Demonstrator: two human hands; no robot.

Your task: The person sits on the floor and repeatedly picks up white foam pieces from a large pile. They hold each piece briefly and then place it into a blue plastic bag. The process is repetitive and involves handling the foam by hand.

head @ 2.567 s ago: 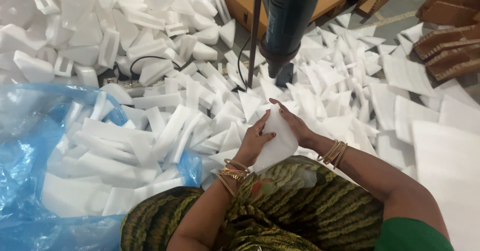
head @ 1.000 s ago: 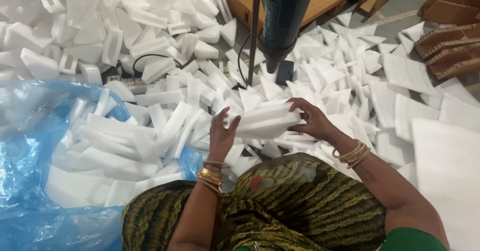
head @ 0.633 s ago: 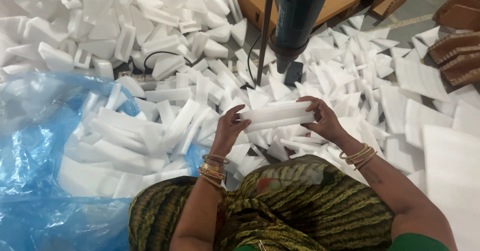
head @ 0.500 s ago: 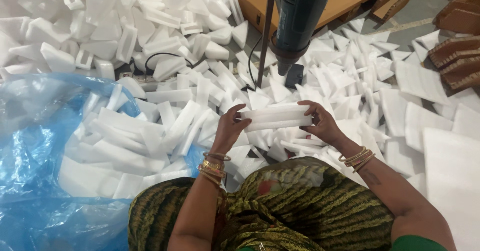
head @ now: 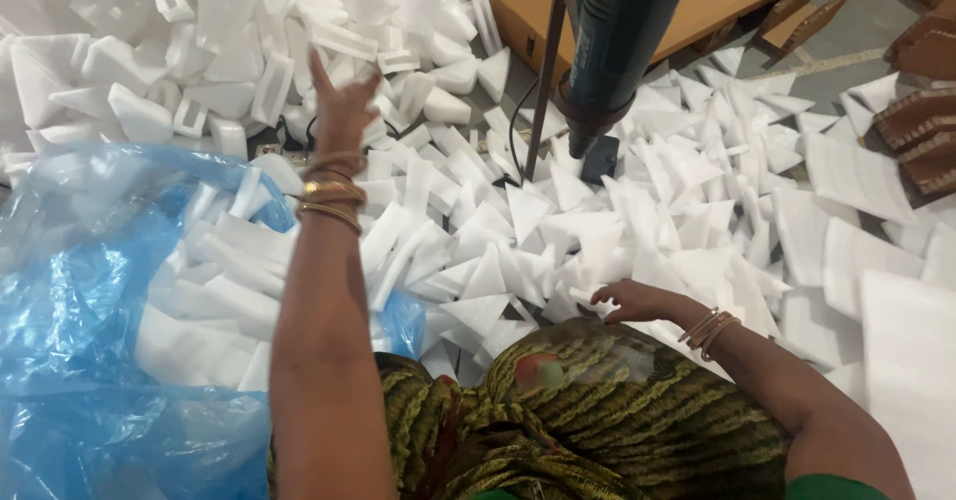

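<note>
both hands empty: left hand (head: 342, 112) spread above white foam pieces (head: 478, 261), right hand (head: 637, 301) loosely open beside them.

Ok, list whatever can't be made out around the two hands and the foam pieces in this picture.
- Head view: left hand is raised and motion-blurred; whether it holds anything cannot be told.
- Right hand: its palm faces down on the foam pieces, so its grip is hidden.
- Dark tool: top cut off by the frame edge.
- Blue plastic bag: runs off the left edge.
</note>
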